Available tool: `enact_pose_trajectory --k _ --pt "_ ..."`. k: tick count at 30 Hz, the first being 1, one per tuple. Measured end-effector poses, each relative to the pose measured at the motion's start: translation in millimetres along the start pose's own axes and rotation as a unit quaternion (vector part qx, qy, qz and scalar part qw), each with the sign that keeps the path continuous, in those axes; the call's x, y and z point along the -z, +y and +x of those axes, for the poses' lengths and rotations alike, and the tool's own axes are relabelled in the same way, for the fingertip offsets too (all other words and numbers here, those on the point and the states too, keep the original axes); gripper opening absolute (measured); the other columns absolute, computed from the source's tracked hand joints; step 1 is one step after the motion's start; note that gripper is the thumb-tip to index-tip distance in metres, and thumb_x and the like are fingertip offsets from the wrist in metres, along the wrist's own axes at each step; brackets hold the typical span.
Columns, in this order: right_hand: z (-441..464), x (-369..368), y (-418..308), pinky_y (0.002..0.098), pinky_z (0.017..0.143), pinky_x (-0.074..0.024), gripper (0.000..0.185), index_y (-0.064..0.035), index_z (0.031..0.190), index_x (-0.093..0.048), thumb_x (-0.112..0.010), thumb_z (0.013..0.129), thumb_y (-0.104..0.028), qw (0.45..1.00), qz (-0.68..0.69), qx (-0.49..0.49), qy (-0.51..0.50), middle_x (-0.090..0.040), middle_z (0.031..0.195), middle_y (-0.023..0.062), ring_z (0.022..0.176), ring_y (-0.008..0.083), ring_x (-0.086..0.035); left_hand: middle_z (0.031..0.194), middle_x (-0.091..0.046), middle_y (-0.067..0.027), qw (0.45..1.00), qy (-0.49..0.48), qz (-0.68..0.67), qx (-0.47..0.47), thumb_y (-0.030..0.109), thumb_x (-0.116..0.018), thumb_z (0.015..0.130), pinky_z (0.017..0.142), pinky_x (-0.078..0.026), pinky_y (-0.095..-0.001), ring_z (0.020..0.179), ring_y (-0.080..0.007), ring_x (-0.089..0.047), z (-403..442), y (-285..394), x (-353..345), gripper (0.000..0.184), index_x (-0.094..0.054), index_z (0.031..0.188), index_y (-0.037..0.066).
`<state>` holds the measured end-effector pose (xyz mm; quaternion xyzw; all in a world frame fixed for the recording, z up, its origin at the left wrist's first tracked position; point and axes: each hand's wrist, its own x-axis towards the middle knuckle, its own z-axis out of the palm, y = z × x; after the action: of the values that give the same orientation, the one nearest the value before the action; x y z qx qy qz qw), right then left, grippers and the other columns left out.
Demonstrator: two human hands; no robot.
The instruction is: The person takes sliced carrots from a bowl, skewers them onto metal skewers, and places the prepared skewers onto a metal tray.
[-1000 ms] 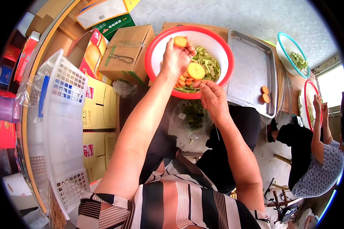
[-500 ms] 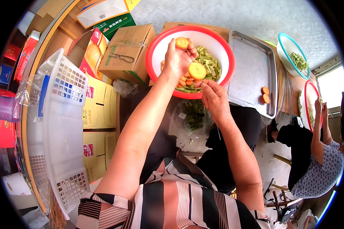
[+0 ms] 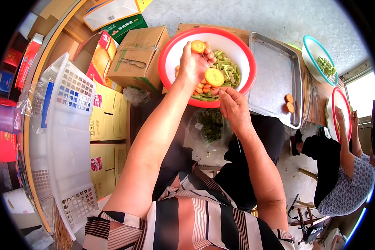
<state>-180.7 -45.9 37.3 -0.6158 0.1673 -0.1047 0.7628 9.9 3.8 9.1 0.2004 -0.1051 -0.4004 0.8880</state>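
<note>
My left hand [image 3: 194,66] is palm up over a white basin with a red rim [image 3: 165,62], its fingers curled around an orange-yellow vegetable slice, apparently carrot [image 3: 198,46]. Closed in a pinch, my right hand [image 3: 234,106] is at the basin's near edge. A thin skewer [image 3: 238,145] shows below that wrist and seems to run through the grip. Just beyond the right fingertips is a larger round carrot slice [image 3: 214,77]; whether it sits on the skewer I cannot tell. Cut green stalk pieces [image 3: 227,68] and small carrot pieces [image 3: 199,89] lie in the basin.
A metal tray [image 3: 273,75] with two carrot slices [image 3: 289,103] adjoins the basin, with thin sticks [image 3: 310,96] alongside. Cardboard boxes [image 3: 133,62] and a white plastic basket [image 3: 71,146] stand left. At right, another person [image 3: 346,179] works by a red-rimmed basin [image 3: 335,112].
My hands and both slices stay almost still. At right, one of the other person's hands has shifted left, away from the other hand.
</note>
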Motion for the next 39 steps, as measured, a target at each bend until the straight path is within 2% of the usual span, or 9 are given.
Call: enact_pose_trajectory --k 26,29,32,34,39 --pt "4 -3 0 0.0191 0.045 -0.0325 0.02 -0.0019 0.091 -0.063 -0.047 0.092 -0.014 0.995 -0.073 0.032 0.053 -0.045 0.058 -0.006 0.048 0.0025 -0.038 0.074 -0.047 -0.005 0.998 0.019 -0.024 0.063 0.036 -0.035 0.093 0.072 -0.046 -0.0344 0.071 -0.0187 -0.048 -16 -13 -21 0.035 -0.049 0.091 0.004" --pt "6 -2 1 0.0191 0.045 -0.033 0.02 -0.0019 0.09 -0.063 -0.047 0.092 -0.014 0.996 -0.068 0.031 0.053 -0.046 0.059 -0.0057 0.048 0.0026 -0.038 0.074 -0.047 -0.0052 0.997 0.032 -0.018 0.063 0.036 -0.034 0.093 0.073 -0.047 -0.0357 0.072 -0.0192 -0.049 -16 -15 -21 0.035 -0.048 0.09 0.004" --pt "7 0 3 0.0192 0.045 -0.0329 0.02 -0.0019 0.09 -0.063 -0.047 0.092 -0.013 0.996 -0.066 0.038 0.049 -0.046 0.059 -0.0057 0.049 0.0025 -0.038 0.073 -0.048 -0.0065 0.997 0.033 -0.024 0.062 0.044 -0.03 0.095 0.068 -0.048 -0.0368 0.071 -0.0205 -0.051 -15 -15 -21 0.043 -0.047 0.091 0.005" --pt "8 1 4 0.0194 0.046 -0.0337 0.02 -0.0014 0.09 -0.063 -0.046 0.092 -0.013 0.997 -0.065 0.035 0.038 -0.048 0.061 -0.005 0.05 0.0025 -0.039 0.075 -0.047 -0.0057 0.997 0.03 -0.025 0.061 0.036 -0.034 0.093 0.073 -0.048 -0.0364 0.072 -0.0203 -0.05 -17 -15 -22 0.035 -0.047 0.092 0.004" --pt "14 1 8 0.0213 0.054 -0.0398 0.02 0.0004 0.09 -0.063 -0.047 0.091 -0.011 0.991 -0.098 0.056 0.07 -0.057 0.069 -0.0013 0.057 0.0049 -0.046 0.077 -0.048 -0.007 0.997 0.024 0.016 0.075 0.037 -0.032 0.094 0.074 -0.048 -0.0376 0.074 -0.0218 -0.051 -20 -18 -24 0.037 -0.047 0.095 0.003"
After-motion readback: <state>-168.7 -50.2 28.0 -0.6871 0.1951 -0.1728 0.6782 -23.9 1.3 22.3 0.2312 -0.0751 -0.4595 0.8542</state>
